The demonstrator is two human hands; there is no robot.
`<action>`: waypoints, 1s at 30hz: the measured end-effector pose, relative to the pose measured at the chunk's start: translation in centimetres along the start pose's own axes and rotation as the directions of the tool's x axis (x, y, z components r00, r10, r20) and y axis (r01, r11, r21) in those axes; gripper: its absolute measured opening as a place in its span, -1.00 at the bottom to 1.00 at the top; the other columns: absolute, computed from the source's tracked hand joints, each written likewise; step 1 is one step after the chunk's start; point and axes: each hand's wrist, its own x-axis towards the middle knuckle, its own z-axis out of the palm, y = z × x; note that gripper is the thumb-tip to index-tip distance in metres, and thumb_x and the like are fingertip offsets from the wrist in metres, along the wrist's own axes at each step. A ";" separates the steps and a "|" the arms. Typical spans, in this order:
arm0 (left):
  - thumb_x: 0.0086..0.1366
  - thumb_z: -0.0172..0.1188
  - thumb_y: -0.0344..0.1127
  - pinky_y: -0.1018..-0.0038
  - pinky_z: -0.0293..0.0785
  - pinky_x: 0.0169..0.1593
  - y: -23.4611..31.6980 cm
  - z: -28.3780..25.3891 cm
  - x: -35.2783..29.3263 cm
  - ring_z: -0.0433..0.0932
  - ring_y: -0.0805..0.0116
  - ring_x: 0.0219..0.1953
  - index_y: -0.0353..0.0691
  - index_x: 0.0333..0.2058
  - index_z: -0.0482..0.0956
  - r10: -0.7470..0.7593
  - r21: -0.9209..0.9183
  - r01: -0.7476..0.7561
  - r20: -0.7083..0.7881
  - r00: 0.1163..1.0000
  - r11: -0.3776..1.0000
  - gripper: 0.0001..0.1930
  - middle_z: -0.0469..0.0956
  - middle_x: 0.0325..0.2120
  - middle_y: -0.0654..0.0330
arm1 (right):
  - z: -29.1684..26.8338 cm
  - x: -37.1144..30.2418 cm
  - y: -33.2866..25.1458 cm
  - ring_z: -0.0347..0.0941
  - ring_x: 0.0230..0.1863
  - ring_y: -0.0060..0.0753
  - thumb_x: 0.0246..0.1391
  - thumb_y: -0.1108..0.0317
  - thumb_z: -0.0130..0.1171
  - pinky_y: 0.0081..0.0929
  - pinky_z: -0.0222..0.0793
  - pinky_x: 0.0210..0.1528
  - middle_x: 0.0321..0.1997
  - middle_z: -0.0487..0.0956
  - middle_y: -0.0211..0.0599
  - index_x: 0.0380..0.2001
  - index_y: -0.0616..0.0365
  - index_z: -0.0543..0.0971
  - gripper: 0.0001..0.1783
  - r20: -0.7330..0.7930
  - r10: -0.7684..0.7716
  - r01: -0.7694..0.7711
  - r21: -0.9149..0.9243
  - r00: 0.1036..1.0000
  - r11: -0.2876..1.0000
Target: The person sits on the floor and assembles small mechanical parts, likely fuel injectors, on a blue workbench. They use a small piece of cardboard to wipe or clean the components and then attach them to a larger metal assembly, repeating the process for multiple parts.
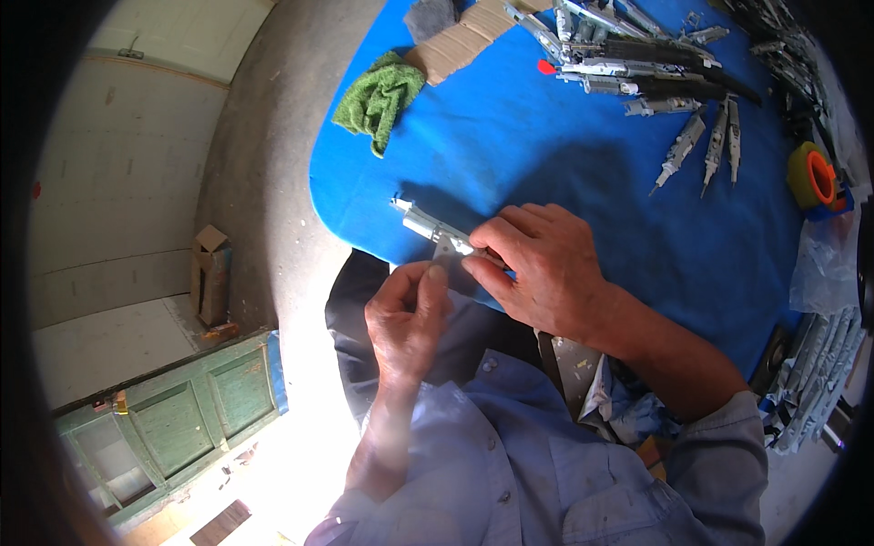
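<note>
Between my hands, at the table's near edge, is a slim silver metal mechanism (421, 221). It slants with its narrow tip toward the upper left. My right hand (546, 268) is closed round its lower right end, which the fingers partly hide. Just below, the thumb and fingers of my left hand (405, 314) pinch a flat light plate on its underside. Similar metal mechanisms (681, 150) lie loose at the far right of the table, close to a larger pile (628, 68) of them.
A blue cloth (455, 155) covers the table. On it lie a crumpled green rag (381, 96) and a cardboard strip (464, 41). Tape rolls (810, 176) sit at the right edge, near clear plastic (819, 264) and bundled metal parts (815, 373). A cardboard box (211, 278) stands on the left.
</note>
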 end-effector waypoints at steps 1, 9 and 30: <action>0.43 0.25 -0.19 0.69 0.26 -0.55 -0.1 0.0 -0.1 0.37 0.70 -0.63 -0.31 -0.21 0.63 0.002 0.012 -0.002 0.001 1.000 1.000 -0.75 0.54 -0.62 0.32 | 0.0 0.1 0.0 0.48 -0.44 -0.26 -0.07 0.32 0.42 -0.23 0.30 -0.38 -0.50 0.48 -0.42 -0.43 0.03 0.50 -0.76 -0.005 0.000 0.000 -0.001 1.000 1.000; 0.44 0.24 -0.21 0.68 0.24 -0.59 0.1 0.3 0.3 0.36 0.70 -0.64 -0.31 -0.21 0.63 0.025 -0.026 -0.026 -0.024 0.999 0.999 -0.76 0.53 -0.63 0.33 | 0.1 -0.1 0.1 0.48 -0.45 -0.26 -0.06 0.32 0.42 -0.24 0.30 -0.39 -0.51 0.49 -0.41 -0.42 0.04 0.51 -0.76 -0.004 0.001 -0.001 0.001 1.000 1.000; 0.43 0.26 -0.19 0.69 0.24 -0.59 0.2 -0.2 0.5 0.36 0.71 -0.65 -0.29 -0.22 0.64 0.000 -0.028 0.000 0.014 1.000 1.000 -0.76 0.53 -0.62 0.34 | 0.1 0.0 0.1 0.48 -0.44 -0.26 -0.06 0.32 0.43 -0.24 0.30 -0.38 -0.51 0.48 -0.42 -0.42 0.03 0.50 -0.75 -0.005 0.002 -0.002 0.013 1.000 1.000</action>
